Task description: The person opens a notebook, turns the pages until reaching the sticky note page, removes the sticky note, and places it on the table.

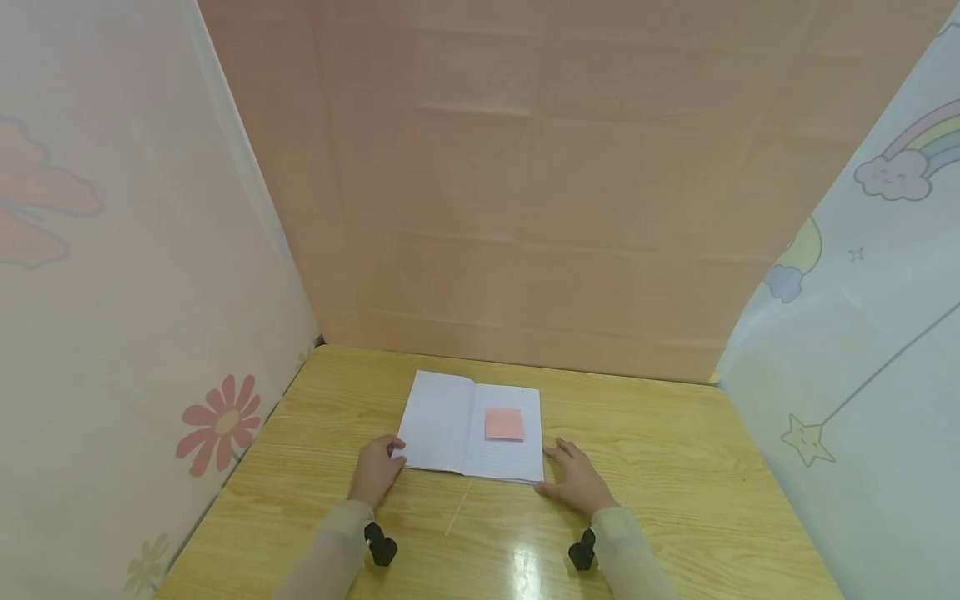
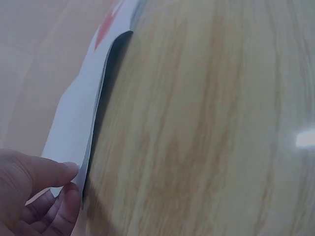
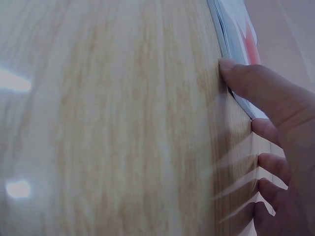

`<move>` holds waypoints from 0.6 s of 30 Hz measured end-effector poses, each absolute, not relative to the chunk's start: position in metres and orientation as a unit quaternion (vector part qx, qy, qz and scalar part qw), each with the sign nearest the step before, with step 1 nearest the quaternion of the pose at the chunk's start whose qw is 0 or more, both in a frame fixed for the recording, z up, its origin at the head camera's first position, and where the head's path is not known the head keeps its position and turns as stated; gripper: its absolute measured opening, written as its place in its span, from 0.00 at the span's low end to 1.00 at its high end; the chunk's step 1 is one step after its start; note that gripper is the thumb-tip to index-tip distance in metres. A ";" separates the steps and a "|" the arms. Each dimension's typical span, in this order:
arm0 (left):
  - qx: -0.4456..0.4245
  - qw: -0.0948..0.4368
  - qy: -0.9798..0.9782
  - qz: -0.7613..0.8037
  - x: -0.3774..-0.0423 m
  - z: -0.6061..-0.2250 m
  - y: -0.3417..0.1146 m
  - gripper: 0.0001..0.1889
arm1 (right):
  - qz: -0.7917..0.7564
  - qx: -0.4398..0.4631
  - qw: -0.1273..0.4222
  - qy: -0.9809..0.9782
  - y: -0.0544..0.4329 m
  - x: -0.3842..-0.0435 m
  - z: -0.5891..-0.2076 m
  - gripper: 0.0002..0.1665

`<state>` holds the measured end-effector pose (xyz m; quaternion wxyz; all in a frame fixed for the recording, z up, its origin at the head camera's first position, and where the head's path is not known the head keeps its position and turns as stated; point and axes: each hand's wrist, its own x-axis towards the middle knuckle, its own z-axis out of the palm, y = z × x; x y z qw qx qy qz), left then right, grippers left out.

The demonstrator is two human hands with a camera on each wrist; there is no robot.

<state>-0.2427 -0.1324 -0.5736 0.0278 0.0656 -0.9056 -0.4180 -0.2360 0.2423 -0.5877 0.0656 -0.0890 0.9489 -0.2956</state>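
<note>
An open notebook (image 1: 433, 421) lies on the table with its pages up. On its lined right page sits a pink sticky note pad (image 1: 504, 424). My left hand (image 1: 378, 469) is at the lower left corner of the notebook. In the left wrist view, the thumb (image 2: 64, 172) is on top of the page and curled fingers are under its edge, pinching it. Against the lower right corner rests my right hand (image 1: 576, 481). Its thumb (image 3: 246, 81) touches the front edge, and its spread fingertips rest on the table beside the right edge.
The wooden table (image 1: 660, 467) has a brown paper sheet (image 1: 525, 192) rising behind it. Patterned white walls (image 1: 150, 317) stand at both sides. A thin pale strip (image 1: 458, 508) extends from the notebook's spine toward the front.
</note>
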 end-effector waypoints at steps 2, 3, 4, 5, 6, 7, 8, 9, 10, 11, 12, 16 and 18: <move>0.066 0.020 -0.909 -0.412 -0.244 -0.576 -0.134 0.09 | -0.295 -0.090 0.065 0.949 0.243 -0.236 -0.588 0.45; 0.068 0.015 -0.910 -0.409 -0.245 -0.577 -0.134 0.09 | -0.296 -0.089 0.065 0.949 0.243 -0.237 -0.588 0.45; 0.066 0.013 -0.912 -0.404 -0.246 -0.578 -0.135 0.09 | -0.296 -0.089 0.064 0.949 0.243 -0.237 -0.588 0.45; 0.066 0.010 -0.914 -0.400 -0.246 -0.578 -0.135 0.09 | -0.295 -0.090 0.063 0.949 0.243 -0.237 -0.588 0.45; 0.064 0.008 -0.915 -0.397 -0.247 -0.579 -0.136 0.09 | -0.295 -0.091 0.062 0.949 0.244 -0.237 -0.588 0.45; 0.062 0.007 -0.917 -0.395 -0.248 -0.579 -0.136 0.09 | -0.295 -0.091 0.061 0.949 0.244 -0.238 -0.588 0.45; 0.059 0.007 -0.918 -0.393 -0.248 -0.579 -0.136 0.09 | -0.295 -0.092 0.060 0.949 0.244 -0.238 -0.588 0.45; 0.056 0.008 -0.919 -0.390 -0.249 -0.579 -0.136 0.09 | -0.298 -0.092 0.061 0.948 0.244 -0.238 -0.588 0.45; 0.053 0.009 -0.921 -0.387 -0.249 -0.579 -0.137 0.09 | -0.297 -0.092 0.062 0.948 0.244 -0.238 -0.588 0.45; 0.052 0.009 -0.922 -0.384 -0.249 -0.580 -0.137 0.08 | -0.296 -0.092 0.064 0.949 0.244 -0.238 -0.589 0.45; 0.048 0.011 -0.923 -0.381 -0.248 -0.580 -0.137 0.08 | -0.298 -0.091 0.065 0.948 0.245 -0.238 -0.589 0.45; 0.046 0.018 -0.928 -0.370 -0.245 -0.580 -0.137 0.08 | -0.297 -0.089 0.067 0.948 0.244 -0.238 -0.590 0.46; 0.046 0.020 -0.928 -0.369 -0.244 -0.579 -0.138 0.08 | -0.299 -0.089 0.064 0.948 0.244 -0.238 -0.590 0.45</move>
